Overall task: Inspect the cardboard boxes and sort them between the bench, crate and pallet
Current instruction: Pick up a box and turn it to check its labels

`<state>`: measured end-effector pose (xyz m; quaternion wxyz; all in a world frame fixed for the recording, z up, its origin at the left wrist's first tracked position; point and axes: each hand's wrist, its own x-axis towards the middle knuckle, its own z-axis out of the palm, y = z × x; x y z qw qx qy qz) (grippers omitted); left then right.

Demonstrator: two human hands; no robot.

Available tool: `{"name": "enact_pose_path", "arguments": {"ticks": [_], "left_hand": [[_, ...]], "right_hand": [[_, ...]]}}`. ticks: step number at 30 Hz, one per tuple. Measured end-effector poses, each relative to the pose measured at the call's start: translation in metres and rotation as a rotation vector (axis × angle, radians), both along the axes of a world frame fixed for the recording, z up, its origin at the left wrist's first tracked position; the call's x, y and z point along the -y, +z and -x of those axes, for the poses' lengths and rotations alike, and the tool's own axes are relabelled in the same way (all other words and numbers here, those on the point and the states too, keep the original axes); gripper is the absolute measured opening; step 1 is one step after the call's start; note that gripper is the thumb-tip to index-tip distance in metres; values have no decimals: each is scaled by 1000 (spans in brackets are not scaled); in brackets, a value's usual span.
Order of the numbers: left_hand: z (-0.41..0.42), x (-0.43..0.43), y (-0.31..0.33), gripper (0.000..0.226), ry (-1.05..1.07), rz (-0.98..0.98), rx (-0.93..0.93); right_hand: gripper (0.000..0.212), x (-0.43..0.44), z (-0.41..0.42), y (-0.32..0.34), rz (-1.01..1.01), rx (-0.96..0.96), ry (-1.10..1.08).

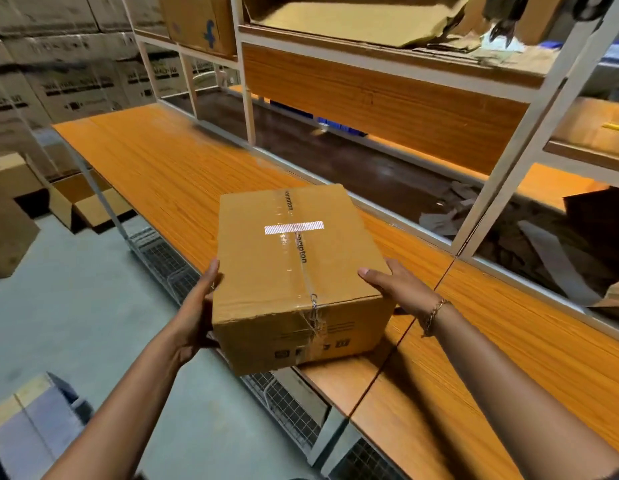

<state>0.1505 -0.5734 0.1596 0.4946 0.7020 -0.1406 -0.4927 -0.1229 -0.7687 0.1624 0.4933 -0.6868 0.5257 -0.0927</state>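
Note:
A sealed brown cardboard box (294, 271) with clear tape and a reflective strip on top is held over the front edge of the orange wooden bench (169, 174). My left hand (197, 306) grips its left side and my right hand (394, 282), with a chain bracelet on the wrist, grips its right side. The box's near corner overhangs the bench edge; whether its far underside touches the bench is hidden.
A white metal shelf frame (509, 150) with wooden shelves and cardboard scraps stands behind the bench. Wire mesh panels (287, 407) run under the bench front. Stacked printed cartons (58, 64) fill the far left, an open carton (89, 206) lies on the grey floor, and another box (24, 427) sits at lower left.

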Motion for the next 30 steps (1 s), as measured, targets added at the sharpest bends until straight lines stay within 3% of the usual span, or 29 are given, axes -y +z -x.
{"name": "enact_pose_path", "arguments": {"ticks": [3,7,8,10,12,14,21,23,26,28,30], "left_hand": [[-10,12,17,89,-133,-75,80],[-13,30,18,93,-175,-58,107],[-13,34,16,89,-168,-35,124],[-13,38,16,54,-172,-1,164],[-17,41,12,28,-183,10,184],[-20,43,10,30,-191,9,200],[-20,39,6,43,-228,37,191],[-18,38,4,38,-294,69,169],[-11,35,-4,22,-385,110,170],[-2,33,-6,35,-435,128,144],[5,36,-11,41,-474,146,129]], "right_hand": [[66,15,-8,6,-187,40,-17],[53,28,-22,6,-93,25,-2],[43,31,-23,2,-73,42,-9],[30,34,-25,-4,-66,57,-30],[47,34,-27,-7,-65,76,-38],[68,35,-29,-6,-60,90,-45],[59,10,-17,3,-49,66,-89],[60,-5,-6,4,-42,61,-136],[80,-31,17,3,11,-4,-157],[96,-50,36,1,39,-43,-185],[98,-68,54,1,30,-24,-220]]}}
